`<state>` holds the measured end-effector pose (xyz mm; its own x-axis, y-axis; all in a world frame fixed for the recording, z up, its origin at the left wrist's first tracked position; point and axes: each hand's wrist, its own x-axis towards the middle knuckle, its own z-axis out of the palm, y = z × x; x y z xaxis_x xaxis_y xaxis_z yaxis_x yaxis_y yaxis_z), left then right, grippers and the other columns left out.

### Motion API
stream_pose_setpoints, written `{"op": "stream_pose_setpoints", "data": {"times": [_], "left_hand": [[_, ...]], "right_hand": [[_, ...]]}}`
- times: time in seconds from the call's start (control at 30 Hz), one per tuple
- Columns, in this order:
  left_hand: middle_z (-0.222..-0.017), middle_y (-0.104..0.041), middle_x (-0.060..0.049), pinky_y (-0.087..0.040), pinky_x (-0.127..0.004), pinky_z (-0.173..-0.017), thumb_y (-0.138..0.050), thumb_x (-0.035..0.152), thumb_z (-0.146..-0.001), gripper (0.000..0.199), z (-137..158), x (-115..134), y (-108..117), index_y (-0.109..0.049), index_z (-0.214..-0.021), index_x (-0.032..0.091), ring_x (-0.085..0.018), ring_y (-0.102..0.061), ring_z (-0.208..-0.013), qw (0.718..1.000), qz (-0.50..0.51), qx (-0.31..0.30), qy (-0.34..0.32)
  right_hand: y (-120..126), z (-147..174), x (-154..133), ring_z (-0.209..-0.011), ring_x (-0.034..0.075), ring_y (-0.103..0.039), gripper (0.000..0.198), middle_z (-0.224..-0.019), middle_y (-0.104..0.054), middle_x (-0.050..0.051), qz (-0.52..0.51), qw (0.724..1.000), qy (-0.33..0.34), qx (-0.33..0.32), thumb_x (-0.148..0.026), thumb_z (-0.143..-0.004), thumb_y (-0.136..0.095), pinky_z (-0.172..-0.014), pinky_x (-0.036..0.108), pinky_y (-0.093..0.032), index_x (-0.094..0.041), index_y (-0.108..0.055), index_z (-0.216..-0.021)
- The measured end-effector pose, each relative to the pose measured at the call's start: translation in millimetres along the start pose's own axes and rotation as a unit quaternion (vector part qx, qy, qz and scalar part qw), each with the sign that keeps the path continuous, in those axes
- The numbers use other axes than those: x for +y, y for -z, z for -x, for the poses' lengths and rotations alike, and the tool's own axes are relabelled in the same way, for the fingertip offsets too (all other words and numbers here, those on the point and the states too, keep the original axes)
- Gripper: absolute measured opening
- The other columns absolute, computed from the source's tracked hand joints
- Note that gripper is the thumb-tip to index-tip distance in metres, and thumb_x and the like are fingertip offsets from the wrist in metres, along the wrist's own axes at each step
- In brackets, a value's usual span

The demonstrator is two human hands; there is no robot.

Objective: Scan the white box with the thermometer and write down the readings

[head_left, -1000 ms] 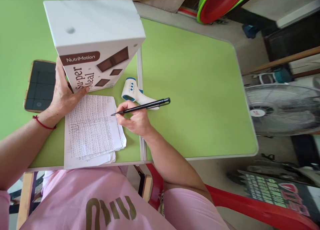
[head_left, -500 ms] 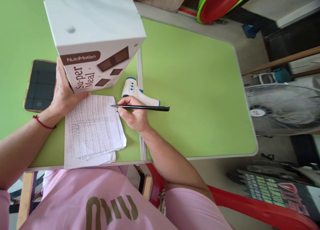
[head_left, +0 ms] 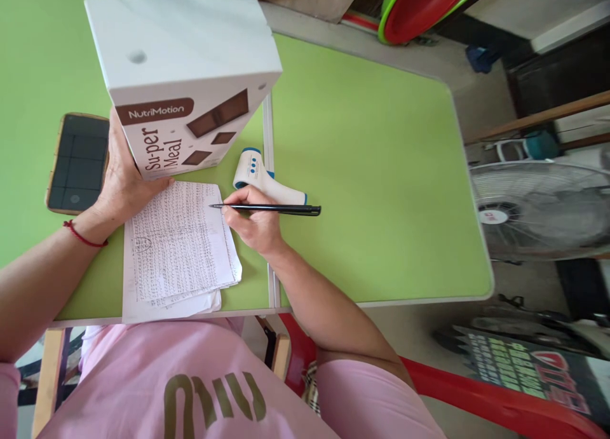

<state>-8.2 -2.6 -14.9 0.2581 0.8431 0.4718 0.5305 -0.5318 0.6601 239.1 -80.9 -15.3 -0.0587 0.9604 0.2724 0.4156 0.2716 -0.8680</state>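
My right hand [head_left: 255, 223] pinches a black pen [head_left: 290, 209], its tip over the right part of a handwritten sheet. That sheet tops a small stack of papers [head_left: 178, 248] densely covered in writing. My left hand [head_left: 122, 172] is against the lower left corner of a white and brown NutriMotion box [head_left: 183, 42], thumb along the bottom edge and fingers along its left side, partly hidden. The box stands just beyond the papers. Beside my right hand lies a white and blue handheld thermometer [head_left: 267, 180], partly covered by the fingers.
A smartphone [head_left: 79, 162] in a tan case lies left of my left hand. All this rests on a green folding table [head_left: 376, 172] with a seam down it. Off its right end stands a fan [head_left: 538, 210]; a red chair [head_left: 500, 394] is near my right elbow.
The pen tip has shifted slightly left and down on the sheet with my right hand. My left hand keeps its place at the box.
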Motion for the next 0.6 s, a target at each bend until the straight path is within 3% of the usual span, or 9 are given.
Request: {"op": "stream_pose_setpoints", "data": {"times": [0.3, 0.6], "left_hand": [[-0.143, -0.036, -0.010, -0.027, -0.058, -0.122, -0.084, 0.061, -0.065, 0.087, -0.3, 0.5, -0.4, -0.038, -0.130, 0.027, -0.038, -0.030, -0.141, 1.000, 0.004, 0.007, -0.004], [-0.140, -0.036, -0.008, -0.027, -0.060, -0.121, -0.079, 0.067, -0.068, 0.088, -0.4, 3.3, 0.1, -0.034, -0.134, 0.031, -0.037, -0.031, -0.140, 1.000, -0.003, 0.003, -0.002]], "right_hand": [[-2.9, 0.2, -0.1, -0.053, 0.010, -0.051, 0.010, -0.061, -0.060, -0.003, -0.016, 0.999, -0.028, 0.042, -0.029, -0.073, -0.060, -0.051, 0.025, -0.044, -0.020, -0.057, -0.072], [-5.4, 1.6, -2.2, -0.055, 0.010, -0.052, 0.008, -0.064, -0.059, -0.003, 0.011, 0.998, 0.003, 0.062, -0.029, -0.077, -0.058, -0.053, 0.025, -0.045, -0.021, -0.056, -0.074]]}}
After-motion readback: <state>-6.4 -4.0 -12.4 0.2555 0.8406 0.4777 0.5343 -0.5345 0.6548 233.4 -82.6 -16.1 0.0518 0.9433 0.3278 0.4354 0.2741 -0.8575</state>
